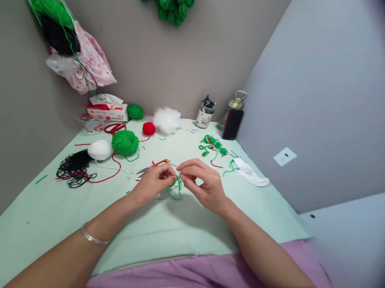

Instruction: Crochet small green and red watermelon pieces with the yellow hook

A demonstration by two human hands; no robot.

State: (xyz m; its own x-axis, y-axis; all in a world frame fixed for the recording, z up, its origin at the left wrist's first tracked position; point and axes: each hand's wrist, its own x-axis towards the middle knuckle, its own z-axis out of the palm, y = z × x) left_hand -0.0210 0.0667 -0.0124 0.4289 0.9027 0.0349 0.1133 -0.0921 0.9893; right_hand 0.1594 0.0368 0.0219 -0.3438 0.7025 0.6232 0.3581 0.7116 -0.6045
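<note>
Head view: a table in pale green cloth, pushed up to grey walls, w/ a paler panel to the right w/ a white plate on it. Green yarn is the thing in hand, bunched and looping down over the middle of the table, toward the front edge. L hand has thumb + fingers pinched on it; R hand is just beside, fingers bent in toward the thumb — can't tell if they're gripping anything.

Orange-handled scissors lie just past the L hand. Toward the left edge: tangled black yarn, a white ball, a big green ball. Back edge has a tissue box, red ball, white fluff and a pen cup. Far right corner: a bottle w/ a phone upright in front — small green crochet bits nearby. Bags hang back left.
</note>
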